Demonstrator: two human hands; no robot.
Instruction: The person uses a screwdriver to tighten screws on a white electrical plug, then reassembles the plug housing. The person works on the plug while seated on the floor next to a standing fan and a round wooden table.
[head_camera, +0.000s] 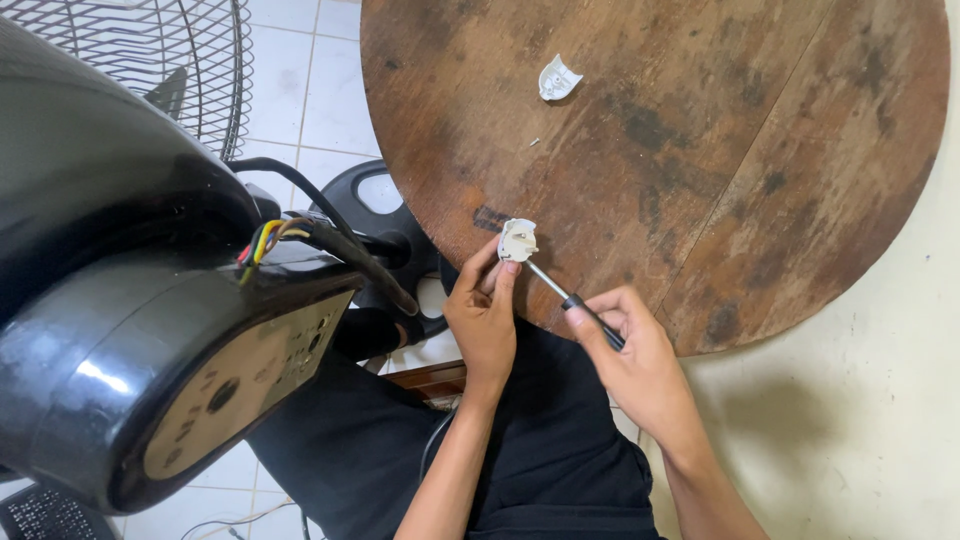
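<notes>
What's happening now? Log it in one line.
left hand: holds white plug | right hand: screwdriver tip at plug | round wooden table

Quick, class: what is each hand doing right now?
Left hand: closed on a white plug.
Right hand: closed on a screwdriver, tip at the plug.

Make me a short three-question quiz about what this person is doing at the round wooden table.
1. True or false: the left hand holds the white plug part.
2. Which tool does the right hand hold? A) hammer B) screwdriver C) pliers
3. What lies alone on the round wooden table, far from the hands?

Key
1. True.
2. B; its tip meets the plug part.
3. A small white plastic cover.
</notes>
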